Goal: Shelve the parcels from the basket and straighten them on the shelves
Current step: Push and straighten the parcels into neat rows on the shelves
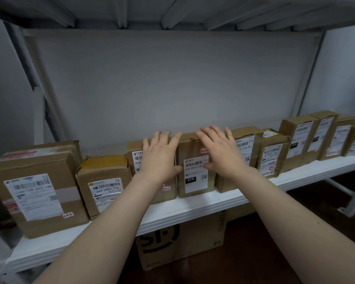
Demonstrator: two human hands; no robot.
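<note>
Nearest, under the white shelf (pixel 193 208), stood a large printed carton (pixel 182 242). On the shelf a row of cardboard parcels (pixel 105 187) stood with their labels facing forward. The left hand (pixel 159 154) lay flat with its fingers spread on one parcel (pixel 135 158). The right hand (pixel 219 152), fingers straight, rested against the neighbouring "010" parcel (pixel 193 181). Neither hand gripped anything. Behind was a grey wall (pixel 172 78).
</note>
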